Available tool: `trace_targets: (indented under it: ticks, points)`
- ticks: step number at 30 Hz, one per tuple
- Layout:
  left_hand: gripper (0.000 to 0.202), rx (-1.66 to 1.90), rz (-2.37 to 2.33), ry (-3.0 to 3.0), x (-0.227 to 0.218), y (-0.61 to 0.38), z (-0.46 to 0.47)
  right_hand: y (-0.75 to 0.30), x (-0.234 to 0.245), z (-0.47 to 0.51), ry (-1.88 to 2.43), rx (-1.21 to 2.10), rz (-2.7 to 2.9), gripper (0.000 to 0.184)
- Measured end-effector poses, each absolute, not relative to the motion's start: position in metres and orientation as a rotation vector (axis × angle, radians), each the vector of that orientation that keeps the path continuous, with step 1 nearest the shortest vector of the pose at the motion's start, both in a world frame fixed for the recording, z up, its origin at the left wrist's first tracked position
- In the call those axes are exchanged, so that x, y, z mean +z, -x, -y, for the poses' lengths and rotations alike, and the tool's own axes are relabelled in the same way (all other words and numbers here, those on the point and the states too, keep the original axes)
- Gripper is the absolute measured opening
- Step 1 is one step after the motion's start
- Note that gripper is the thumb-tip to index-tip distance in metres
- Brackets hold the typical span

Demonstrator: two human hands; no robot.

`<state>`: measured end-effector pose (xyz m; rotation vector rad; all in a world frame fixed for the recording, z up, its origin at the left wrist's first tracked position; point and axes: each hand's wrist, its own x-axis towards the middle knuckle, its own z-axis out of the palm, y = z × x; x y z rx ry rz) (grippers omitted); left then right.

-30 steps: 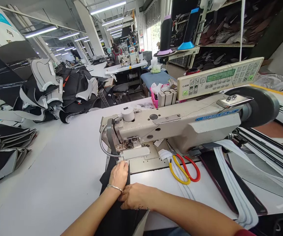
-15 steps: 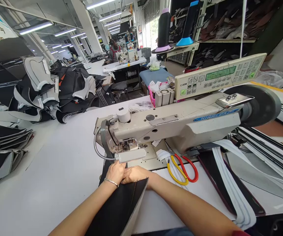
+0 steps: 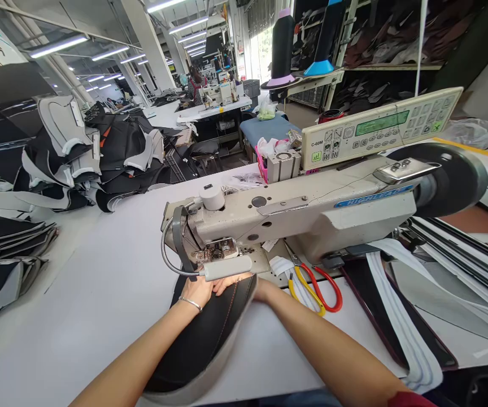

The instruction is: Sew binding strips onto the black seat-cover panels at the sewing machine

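Note:
A black leather-like panel (image 3: 204, 339) with a grey backing and orange stitching lies at the sewing machine (image 3: 269, 203), its near end curving up toward me. My left hand (image 3: 197, 292), a bracelet at its wrist, holds the panel's left part close to the needle area. Its fingertips are hidden by the machine's lamp (image 3: 229, 268). Beside it, my right hand (image 3: 232, 282) has its fingers closed on the panel, partly covered by the raised edge. The needle itself is hidden. Scissors (image 3: 314, 288) with one red and one yellow handle lie right of my right hand.
White striped elastic tape (image 3: 400, 322) hangs over the table's right side. A control panel (image 3: 379, 130) and thread cones (image 3: 283, 51) stand behind the machine. Stacked black and grey pieces (image 3: 11, 243) lie left. A person (image 3: 195, 85) is far back.
The panel and both hands have shifted slightly forward, toward the machine. The panel's near part has bowed, showing more of its grey edge, and my right hand is more covered.

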<state>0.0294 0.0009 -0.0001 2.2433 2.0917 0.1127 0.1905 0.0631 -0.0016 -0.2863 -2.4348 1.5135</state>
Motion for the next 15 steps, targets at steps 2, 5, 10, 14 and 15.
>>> trace_targets:
  ticks: [2,5,10,14,15]
  points:
    - [0.029,0.075,-2.054,-2.224,0.003,-0.026,0.001,-0.199,0.000,-0.070,0.267,1.574,2.426,0.025]
    - [0.028,0.065,-2.026,-2.151,0.009,-0.021,0.002,-0.213,-0.001,-0.078,0.216,1.786,2.398,0.036]
    - [0.022,0.089,-2.014,-2.150,0.015,-0.019,0.001,-0.213,-0.018,-0.081,0.023,1.834,2.572,0.012]
    - [0.027,0.066,-1.820,-2.448,0.004,-0.016,-0.003,-0.205,-0.028,-0.078,0.035,1.557,2.622,0.021]
    - [0.029,0.064,-1.786,-2.544,-0.001,-0.014,-0.004,-0.204,-0.028,-0.077,0.083,1.517,2.606,0.022]
